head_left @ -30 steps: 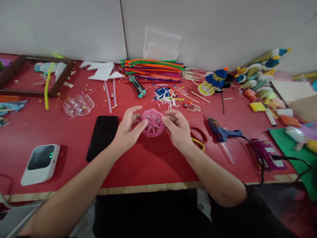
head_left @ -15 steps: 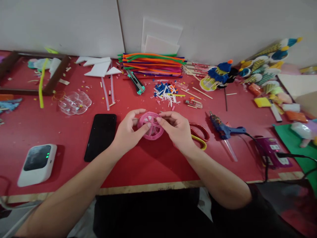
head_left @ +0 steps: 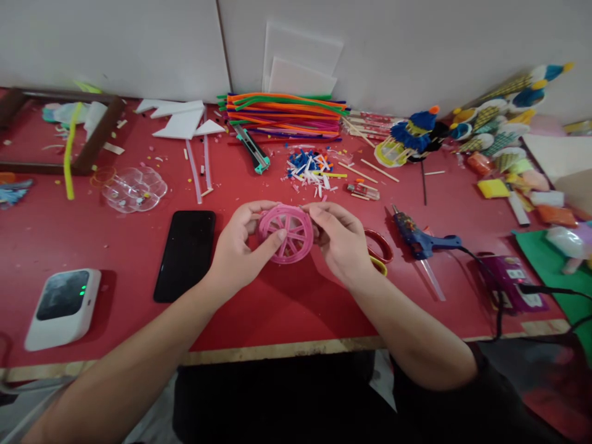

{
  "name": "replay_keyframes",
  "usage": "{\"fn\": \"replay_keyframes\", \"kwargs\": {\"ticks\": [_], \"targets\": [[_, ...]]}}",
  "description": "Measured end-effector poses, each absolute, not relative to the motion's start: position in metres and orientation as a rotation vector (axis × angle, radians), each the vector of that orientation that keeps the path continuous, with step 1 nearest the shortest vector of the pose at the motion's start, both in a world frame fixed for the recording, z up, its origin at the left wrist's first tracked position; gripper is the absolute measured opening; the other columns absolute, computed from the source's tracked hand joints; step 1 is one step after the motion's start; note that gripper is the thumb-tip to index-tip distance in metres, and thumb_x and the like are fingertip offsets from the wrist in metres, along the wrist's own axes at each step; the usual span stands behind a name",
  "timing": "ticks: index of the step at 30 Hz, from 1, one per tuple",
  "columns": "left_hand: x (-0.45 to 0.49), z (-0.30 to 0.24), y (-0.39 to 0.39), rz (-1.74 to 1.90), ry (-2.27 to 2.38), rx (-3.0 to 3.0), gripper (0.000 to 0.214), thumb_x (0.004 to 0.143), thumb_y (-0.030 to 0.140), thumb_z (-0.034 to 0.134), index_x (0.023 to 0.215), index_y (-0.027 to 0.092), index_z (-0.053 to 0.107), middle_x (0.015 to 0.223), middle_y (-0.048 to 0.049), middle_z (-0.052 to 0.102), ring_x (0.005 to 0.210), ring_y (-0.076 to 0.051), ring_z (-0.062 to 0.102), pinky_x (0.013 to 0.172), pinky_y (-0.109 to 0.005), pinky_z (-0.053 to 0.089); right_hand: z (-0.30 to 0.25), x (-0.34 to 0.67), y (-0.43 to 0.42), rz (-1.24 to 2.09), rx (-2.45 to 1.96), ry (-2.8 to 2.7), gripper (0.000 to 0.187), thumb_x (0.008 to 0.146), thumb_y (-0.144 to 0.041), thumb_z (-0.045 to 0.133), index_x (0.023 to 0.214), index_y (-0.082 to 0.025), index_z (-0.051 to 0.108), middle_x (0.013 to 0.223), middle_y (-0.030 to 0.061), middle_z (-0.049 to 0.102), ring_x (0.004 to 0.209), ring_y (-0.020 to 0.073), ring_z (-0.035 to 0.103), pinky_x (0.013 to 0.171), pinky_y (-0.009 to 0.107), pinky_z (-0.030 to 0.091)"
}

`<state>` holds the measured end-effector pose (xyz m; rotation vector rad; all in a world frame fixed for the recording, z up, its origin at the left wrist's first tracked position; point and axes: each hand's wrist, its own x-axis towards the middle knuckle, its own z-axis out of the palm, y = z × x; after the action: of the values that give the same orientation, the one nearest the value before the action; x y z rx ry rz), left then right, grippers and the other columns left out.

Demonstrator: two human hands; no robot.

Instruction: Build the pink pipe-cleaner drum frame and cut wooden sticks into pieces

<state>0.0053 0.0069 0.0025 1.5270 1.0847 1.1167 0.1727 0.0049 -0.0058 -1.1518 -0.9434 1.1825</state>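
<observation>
A pink wheel with spokes (head_left: 291, 233) is held upright just above the red table (head_left: 287, 302), between both hands. My left hand (head_left: 238, 250) grips its left rim, thumb lying across the spokes. My right hand (head_left: 342, 243) pinches the right rim with closed fingers. Red and yellow scissors (head_left: 380, 250) lie right behind my right hand. A black phone (head_left: 185, 254) lies flat to the left of my left hand.
A blue glue gun (head_left: 419, 242) with a black cable lies to the right. A pile of cut straw bits (head_left: 311, 169), a utility knife (head_left: 253, 153), coloured pipe cleaners (head_left: 284, 114), a clear flower-shaped tray (head_left: 134, 188) and a white device (head_left: 62, 306) surround the hands. Craft figures crowd the far right.
The wheel has been tilted and turned slightly between the hands; the fingers of my right hand shifted along its rim. The camera view drifted a little.
</observation>
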Motion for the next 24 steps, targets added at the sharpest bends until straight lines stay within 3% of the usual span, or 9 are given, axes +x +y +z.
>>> {"fn": "replay_keyframes", "kwargs": {"ticks": [3, 6, 16, 21, 24], "targets": [[0.0048, 0.005, 0.0073, 1.149, 1.085, 1.559, 0.036, 0.081, 0.029, 0.068, 0.112, 0.018, 0.054, 0.112, -0.0084, 0.068, 0.096, -0.019, 0.069, 0.088, -0.033, 0.056, -0.004, 0.1745, 0.0077, 1.363, -1.109, -0.833, 0.023, 0.072, -0.044, 0.073, 0.066, -0.023, 0.065, 0.056, -0.0057, 0.049, 0.05, 0.0074, 0.039, 0.045, 0.022, 0.03], [0.0041, 0.0043, 0.0083, 1.139, 1.062, 1.584, 0.036, 0.081, 0.027, 0.067, 0.113, 0.018, 0.054, 0.114, -0.0089, 0.068, 0.099, -0.019, 0.068, 0.091, -0.034, 0.055, -0.0032, 0.1761, 0.0071, 1.432, -1.14, -0.842, 0.028, 0.068, -0.043, 0.078, 0.061, -0.021, 0.063, 0.061, -0.0047, 0.049, 0.052, 0.0069, 0.038, 0.045, 0.023, 0.027], [0.0063, 0.0012, 0.0086, 1.099, 1.078, 1.405, 0.029, 0.083, 0.033, 0.067, 0.108, 0.019, 0.063, 0.108, -0.0068, 0.073, 0.095, -0.02, 0.07, 0.084, -0.033, 0.057, -0.0055, 0.1782, 0.0052, 1.181, -1.149, -1.192, 0.031, 0.079, -0.041, 0.069, 0.058, -0.021, 0.057, 0.072, -0.002, 0.05, 0.068, 0.011, 0.046, 0.063, 0.027, 0.039], [0.0016, 0.0037, 0.0097, 0.999, 1.22, 1.575, 0.03, 0.084, 0.036, 0.065, 0.109, 0.021, 0.065, 0.092, -0.0037, 0.074, 0.078, -0.018, 0.069, 0.072, -0.03, 0.055, -0.0047, 0.1797, 0.0058, 1.034, -1.182, -1.31, 0.029, 0.083, -0.041, 0.064, 0.062, -0.022, 0.059, 0.074, -0.0012, 0.053, 0.073, 0.0127, 0.051, 0.073, 0.03, 0.042], [-0.0012, 0.0054, 0.0098, 1.004, 1.311, 1.782, 0.023, 0.082, 0.034, 0.066, 0.103, 0.023, 0.068, 0.095, -0.0037, 0.069, 0.083, -0.017, 0.065, 0.071, -0.028, 0.053, -0.0066, 0.1796, 0.006, 1.012, -1.171, -1.35, 0.031, 0.086, -0.041, 0.061, 0.061, -0.022, 0.057, 0.074, -0.0013, 0.052, 0.073, 0.013, 0.051, 0.072, 0.031, 0.042]]}}
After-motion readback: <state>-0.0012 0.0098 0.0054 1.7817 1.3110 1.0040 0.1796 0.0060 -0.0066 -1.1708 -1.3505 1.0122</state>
